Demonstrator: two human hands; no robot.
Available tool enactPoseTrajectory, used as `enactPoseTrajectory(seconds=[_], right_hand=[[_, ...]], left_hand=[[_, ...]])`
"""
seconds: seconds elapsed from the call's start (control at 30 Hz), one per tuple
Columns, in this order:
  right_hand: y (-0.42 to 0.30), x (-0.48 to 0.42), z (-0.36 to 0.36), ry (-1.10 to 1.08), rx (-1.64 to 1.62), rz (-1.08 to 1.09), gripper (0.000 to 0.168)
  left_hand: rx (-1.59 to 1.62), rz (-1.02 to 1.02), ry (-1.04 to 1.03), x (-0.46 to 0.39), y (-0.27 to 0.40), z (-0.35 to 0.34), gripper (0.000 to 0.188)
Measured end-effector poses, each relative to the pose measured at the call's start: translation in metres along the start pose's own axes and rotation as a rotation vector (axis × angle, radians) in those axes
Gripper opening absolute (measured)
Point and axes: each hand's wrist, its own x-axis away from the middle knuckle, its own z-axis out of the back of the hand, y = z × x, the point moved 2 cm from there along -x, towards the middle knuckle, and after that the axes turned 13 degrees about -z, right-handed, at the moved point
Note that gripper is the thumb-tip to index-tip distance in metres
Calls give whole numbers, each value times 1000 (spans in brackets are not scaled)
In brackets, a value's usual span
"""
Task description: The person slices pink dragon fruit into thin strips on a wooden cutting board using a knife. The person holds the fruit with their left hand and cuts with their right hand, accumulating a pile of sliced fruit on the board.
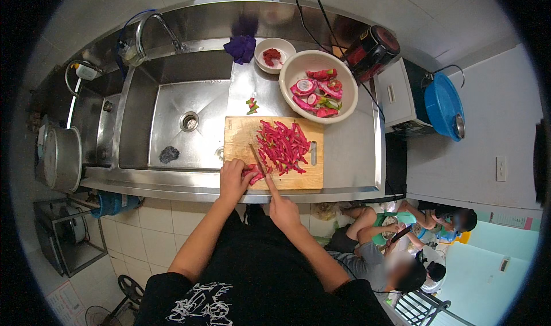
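Note:
My left hand [233, 179] presses a piece of pink dragon fruit peel [254, 174] onto the near left part of a wooden cutting board [317, 130]. In my right hand [282, 207] is a kitchen knife [257, 156], its blade lying across the peel and the index finger stretched along it. A heap of pink peel strips [284, 147] lies on the board, right of the blade. Behind the board, a large cream bowl [287, 98] holds several larger pieces of dragon fruit peel. Small green and red trimmings [252, 106] lie beyond the board's far edge.
A steel sink [172, 98] with a scouring pad [169, 154] is at the left. A small white bowl [261, 67] with red pulp, a purple cloth [241, 49] and a black-red appliance [372, 50] stand at the back. Other people sit on the floor at lower right.

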Motion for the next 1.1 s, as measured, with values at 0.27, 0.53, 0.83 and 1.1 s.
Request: enactPoseTrajectory(seconds=[0.27,0.53,0.83,1.1], right_hand=[[-6,-2,-4,39,63,19,92],[-13,-15,-10,45,15,6,94],[-23,-34,-6,33,-2,-10,92],[-19,-36,-7,24,-31,29,89]], left_hand=[[27,-4,-18,-3,-1,2,32],[-19,-13,-54,-1,-4,-1,31],[35,-5,-44,-4,-3,0,34],[13,40,-38,-3,-4,-3,35]])
